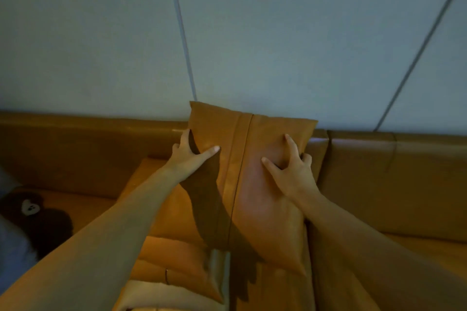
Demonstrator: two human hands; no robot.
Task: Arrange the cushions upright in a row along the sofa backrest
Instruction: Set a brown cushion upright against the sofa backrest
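Note:
A tan leather cushion with a centre seam leans upright against the sofa backrest, its top edge rising above the backrest. My left hand grips its left edge, thumb on the front face. My right hand grips its right side, fingers spread across the front. More tan cushions lie flat on the seat below and to the left of it, partly hidden by my left arm.
A dark brown plush toy with a pale face lies on the seat at far left. Grey fabric shows at the lower left edge. A grey panelled wall rises behind the sofa.

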